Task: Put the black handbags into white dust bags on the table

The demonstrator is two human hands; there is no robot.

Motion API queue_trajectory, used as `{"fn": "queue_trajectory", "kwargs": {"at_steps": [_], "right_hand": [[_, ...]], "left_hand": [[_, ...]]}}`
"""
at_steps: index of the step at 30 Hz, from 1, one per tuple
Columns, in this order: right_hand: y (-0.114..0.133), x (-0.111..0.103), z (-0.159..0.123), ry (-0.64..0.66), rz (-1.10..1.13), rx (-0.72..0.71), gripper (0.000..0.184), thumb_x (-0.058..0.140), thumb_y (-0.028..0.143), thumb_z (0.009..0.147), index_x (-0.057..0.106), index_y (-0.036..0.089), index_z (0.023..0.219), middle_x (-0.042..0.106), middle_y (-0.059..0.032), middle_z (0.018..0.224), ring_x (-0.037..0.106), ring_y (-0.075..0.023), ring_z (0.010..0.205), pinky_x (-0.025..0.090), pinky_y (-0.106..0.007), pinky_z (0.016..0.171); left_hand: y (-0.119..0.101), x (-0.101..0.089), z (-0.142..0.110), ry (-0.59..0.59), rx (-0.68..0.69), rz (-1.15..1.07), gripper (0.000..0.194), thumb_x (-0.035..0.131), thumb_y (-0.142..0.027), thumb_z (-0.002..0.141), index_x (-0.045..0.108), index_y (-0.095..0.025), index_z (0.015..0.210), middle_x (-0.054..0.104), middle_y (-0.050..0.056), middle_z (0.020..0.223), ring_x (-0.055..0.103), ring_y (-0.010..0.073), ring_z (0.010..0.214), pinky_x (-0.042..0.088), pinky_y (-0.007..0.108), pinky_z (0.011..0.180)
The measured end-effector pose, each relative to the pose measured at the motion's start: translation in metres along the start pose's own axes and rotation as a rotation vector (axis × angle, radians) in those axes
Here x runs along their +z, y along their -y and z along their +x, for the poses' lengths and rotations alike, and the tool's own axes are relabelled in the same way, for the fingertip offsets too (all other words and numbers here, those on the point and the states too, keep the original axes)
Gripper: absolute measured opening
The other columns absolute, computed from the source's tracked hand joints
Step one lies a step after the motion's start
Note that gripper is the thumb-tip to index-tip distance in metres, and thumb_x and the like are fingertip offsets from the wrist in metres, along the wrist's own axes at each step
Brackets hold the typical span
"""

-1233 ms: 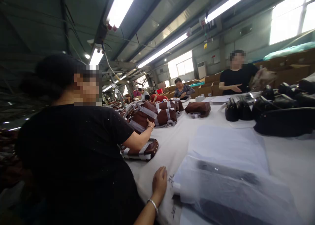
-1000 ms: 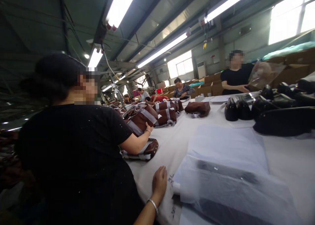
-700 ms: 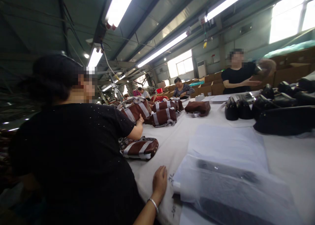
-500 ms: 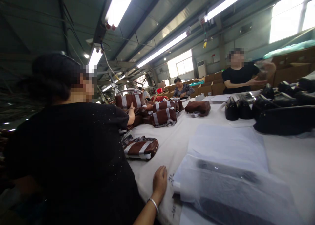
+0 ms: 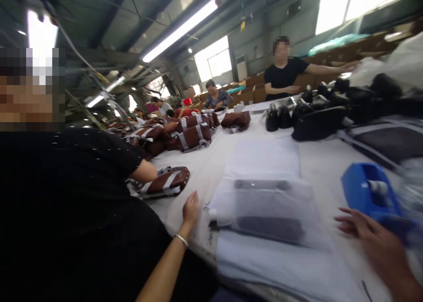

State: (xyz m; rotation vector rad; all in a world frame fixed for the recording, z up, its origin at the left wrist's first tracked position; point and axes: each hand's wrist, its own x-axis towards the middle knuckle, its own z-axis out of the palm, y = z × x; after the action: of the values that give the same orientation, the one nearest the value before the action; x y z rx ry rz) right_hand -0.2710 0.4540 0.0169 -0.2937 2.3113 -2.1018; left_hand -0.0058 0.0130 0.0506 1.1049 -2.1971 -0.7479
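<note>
Your left hand (image 5: 191, 209), a silver bracelet (image 5: 181, 239) at its wrist, rests on the white-covered table (image 5: 208, 169), fingers extended together and grasping nothing that shows. Your right hand (image 5: 373, 236) is blurred, its fingers loose and spread, gripping nothing; it is just beside the blue tape dispenser (image 5: 357, 189), and whether they touch you cannot tell. Between your hands a dark flat piece (image 5: 269, 227) lies under a translucent sheet (image 5: 313, 222), with white paper (image 5: 264, 158) showing beyond it. Past your left hand lies a brown bag (image 5: 164, 181) with pale bands, near the forearm (image 5: 145, 170) of the person in black (image 5: 82, 214) at your left. More brown bags (image 5: 193, 136) are heaped beyond, black bags (image 5: 319, 123) sit farther right, and another person (image 5: 286, 77) is across the table.
</note>
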Motion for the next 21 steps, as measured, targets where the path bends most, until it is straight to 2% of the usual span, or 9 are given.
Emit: {"fn": "queue_trajectory", "kwargs": {"at_steps": [2, 3, 6, 9, 13, 17, 19, 21], "right_hand": [[-0.004, -0.003, -0.003, -0.007, -0.020, 0.122, 0.041, 0.056, 0.059, 0.084, 0.070, 0.023, 0.099, 0.072, -0.0179, 0.086, 0.066, -0.0197, 0.061, 0.054, -0.034, 0.058], [-0.005, -0.003, -0.004, -0.009, -0.022, 0.135, 0.045, 0.055, 0.060, 0.084, 0.069, 0.021, 0.101, 0.072, -0.0175, 0.087, 0.066, -0.0194, 0.062, 0.054, -0.034, 0.060], [-0.004, 0.002, -0.003, -0.022, -0.015, 0.102, 0.052, 0.053, 0.062, 0.085, 0.068, 0.016, 0.104, 0.072, -0.0146, 0.087, 0.065, -0.0176, 0.062, 0.055, -0.031, 0.059], [-0.005, 0.004, -0.003, -0.033, -0.007, 0.081, 0.054, 0.053, 0.062, 0.085, 0.067, 0.014, 0.105, 0.072, -0.0119, 0.084, 0.064, -0.0161, 0.061, 0.055, -0.028, 0.057], [-0.003, 0.004, -0.004, -0.029, -0.030, 0.074, 0.055, 0.054, 0.062, 0.084, 0.067, 0.013, 0.104, 0.072, -0.0107, 0.081, 0.064, -0.0161, 0.060, 0.057, -0.027, 0.057], [0.021, 0.009, -0.010, 0.040, -0.123, 0.039, 0.055, 0.050, 0.063, 0.085, 0.069, 0.014, 0.101, 0.073, -0.0114, 0.086, 0.068, -0.0212, 0.064, 0.060, -0.035, 0.061], [0.041, 0.019, -0.019, 0.079, -0.268, -0.120, 0.046, 0.048, 0.056, 0.090, 0.068, 0.019, 0.108, 0.073, -0.0112, 0.101, 0.071, -0.0245, 0.081, 0.060, -0.039, 0.076], [0.061, 0.035, -0.031, 0.215, -0.461, -0.362, 0.039, 0.050, 0.048, 0.091, 0.064, 0.025, 0.120, 0.066, -0.0099, 0.122, 0.064, -0.0272, 0.108, 0.053, -0.043, 0.095]], "left_hand": [[-0.028, 0.003, -0.003, 0.042, 0.126, -0.026, 0.046, 0.035, -0.041, 0.098, 0.055, -0.015, 0.130, 0.055, 0.009, 0.137, 0.047, 0.0188, 0.131, 0.033, 0.035, 0.115], [-0.045, 0.007, -0.007, 0.060, 0.271, -0.026, 0.046, 0.035, -0.042, 0.098, 0.053, -0.016, 0.132, 0.053, 0.008, 0.140, 0.044, 0.0186, 0.134, 0.031, 0.036, 0.116], [-0.099, 0.025, -0.022, 0.145, 0.669, 0.062, 0.047, 0.037, -0.041, 0.099, 0.044, -0.019, 0.140, 0.039, 0.006, 0.151, 0.030, 0.0195, 0.142, 0.025, 0.040, 0.119], [-0.133, 0.051, -0.035, 0.252, 0.853, 0.206, 0.055, 0.040, -0.044, 0.097, 0.032, -0.021, 0.147, 0.025, 0.006, 0.157, 0.015, 0.0226, 0.147, 0.015, 0.047, 0.120], [-0.137, 0.083, -0.039, 0.426, 0.871, 0.279, 0.061, 0.040, -0.048, 0.096, 0.026, -0.021, 0.149, 0.022, 0.008, 0.157, 0.013, 0.0247, 0.147, 0.016, 0.050, 0.119], [-0.133, 0.089, -0.031, 0.442, 0.862, 0.245, 0.059, 0.039, -0.048, 0.097, 0.027, -0.023, 0.149, 0.024, 0.007, 0.156, 0.021, 0.0249, 0.145, 0.028, 0.048, 0.116], [-0.131, 0.084, -0.029, 0.372, 0.871, 0.222, 0.058, 0.040, -0.047, 0.096, 0.029, -0.026, 0.149, 0.025, 0.006, 0.156, 0.025, 0.0248, 0.144, 0.032, 0.047, 0.114], [-0.126, 0.076, -0.030, 0.291, 0.886, 0.207, 0.058, 0.043, -0.045, 0.095, 0.028, -0.029, 0.149, 0.027, 0.004, 0.155, 0.029, 0.0242, 0.142, 0.035, 0.046, 0.113]]}}
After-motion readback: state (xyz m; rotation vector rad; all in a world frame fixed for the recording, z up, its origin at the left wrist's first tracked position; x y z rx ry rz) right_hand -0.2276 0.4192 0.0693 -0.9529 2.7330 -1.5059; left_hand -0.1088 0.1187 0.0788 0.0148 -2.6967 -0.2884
